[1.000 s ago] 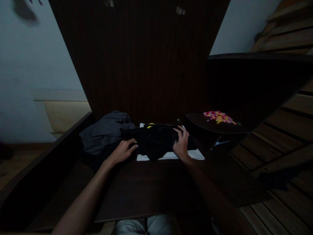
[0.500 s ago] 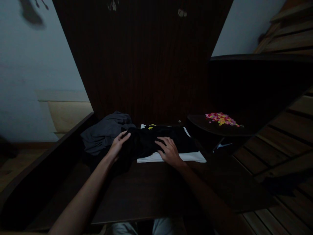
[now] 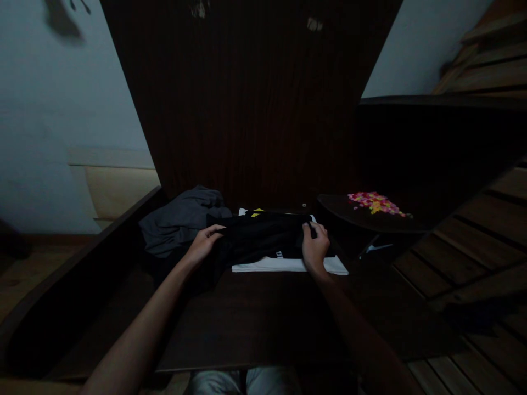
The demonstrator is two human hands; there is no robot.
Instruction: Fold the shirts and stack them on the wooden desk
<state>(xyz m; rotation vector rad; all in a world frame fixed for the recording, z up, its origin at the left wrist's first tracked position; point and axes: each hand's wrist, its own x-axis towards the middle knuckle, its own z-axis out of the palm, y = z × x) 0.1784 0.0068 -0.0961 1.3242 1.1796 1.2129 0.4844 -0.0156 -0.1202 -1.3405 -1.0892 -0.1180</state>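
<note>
A black garment (image 3: 263,233) with a bit of white lettering at its near edge lies across a folded white cloth (image 3: 272,265). My left hand (image 3: 201,244) grips the garment's left side, thumb and fingers closed together. At its right end my right hand (image 3: 316,246) pinches the black fabric between thumb and fingers. A small yellow patch (image 3: 257,212) shows behind the garment, near the white cloth's far edge. The dark fabric makes the garment's folds and exact shape hard to make out.
A crumpled grey cloth (image 3: 183,219) lies to the left, beside the raised side board (image 3: 82,280) of the dark desk (image 3: 247,323). On the right, a small rounded shelf (image 3: 349,218) carries a pile of pink, red and yellow pieces (image 3: 376,202). A tall dark panel (image 3: 247,109) stands behind.
My right hand moved left over the garment, then back to its right end, and now pinches it. My left hand reached to the garment's left side. White lettering has come into view.
</note>
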